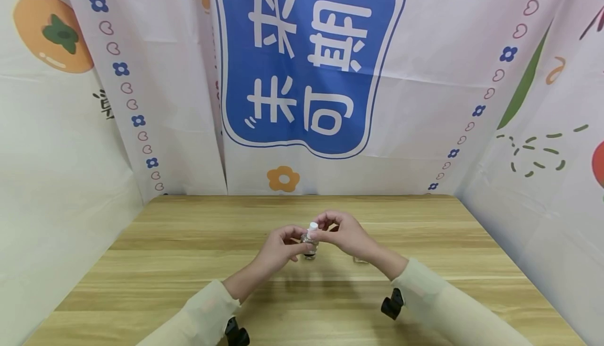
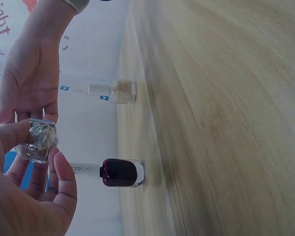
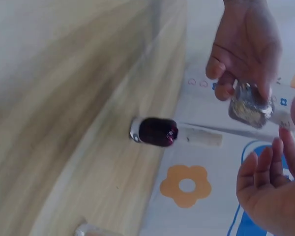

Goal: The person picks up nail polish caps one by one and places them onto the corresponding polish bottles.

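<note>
A clear nail polish bottle with silver glitter (image 2: pixel 39 140) is held up above the table. My left hand (image 1: pixel 278 249) grips its glass body between thumb and fingers. At the bottle's white cap (image 1: pixel 313 226), my right hand (image 1: pixel 346 236) pinches with thumb and fingertips. The cap sits on the bottle's neck, and in the left wrist view it is hidden by the hands. Beyond the hands, a dark red nail polish bottle (image 3: pixel 157 132) with a white cap stands upright on the table.
A third, pale nail polish bottle (image 2: pixel 123 92) with a white cap stands on the wooden table (image 1: pixel 189 262), mostly covered by the right forearm in the head view. Printed cloth (image 1: pixel 415 126) hangs behind the table and along both sides.
</note>
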